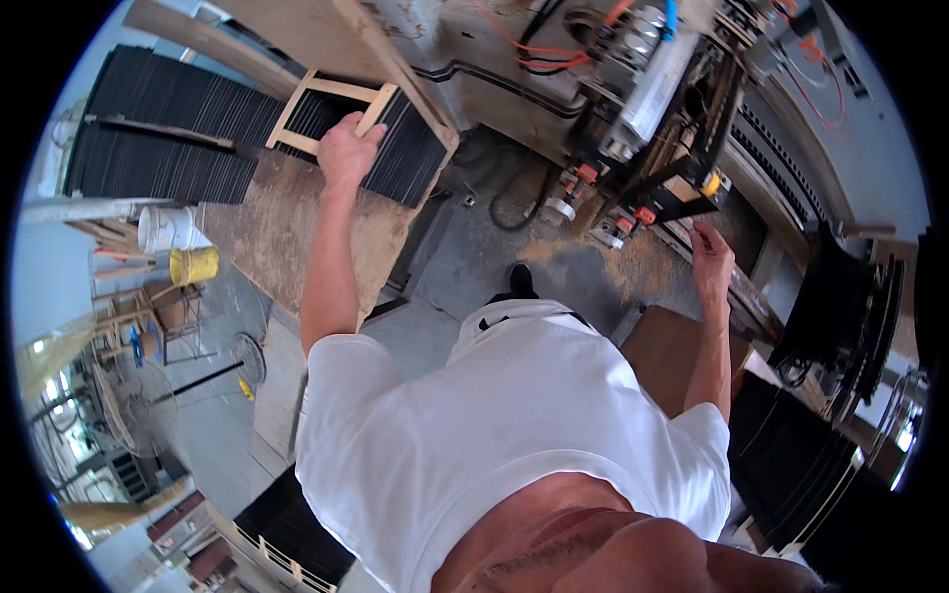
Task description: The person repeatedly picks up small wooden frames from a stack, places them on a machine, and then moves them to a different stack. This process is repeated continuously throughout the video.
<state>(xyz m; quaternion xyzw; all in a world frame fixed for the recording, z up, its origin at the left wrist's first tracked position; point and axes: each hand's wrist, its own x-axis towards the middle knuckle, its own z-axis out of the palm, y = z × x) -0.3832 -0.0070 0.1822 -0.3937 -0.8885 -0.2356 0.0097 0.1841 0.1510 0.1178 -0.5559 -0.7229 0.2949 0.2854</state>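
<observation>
A small pale wooden frame [346, 90] lies at the upper left against a row of thin black panels [407, 153]. My left hand [348, 148] is closed on one of its rails, fingers wrapped over the wood. Under that arm is a worn brown board [267, 217]. At the right, my right hand [713, 259] is raised beside the machine [643, 138], near its long metal rail. Its fingers are curled in, and whatever they may hold is hidden.
More black panels [168, 128] stand packed at the far left. A white bucket [163, 229] and a yellow bucket [194, 265] are below them. Sawdust [633, 262] covers the floor by the machine. A brown panel [667, 356] and dark stacks [781, 455] lie at my right.
</observation>
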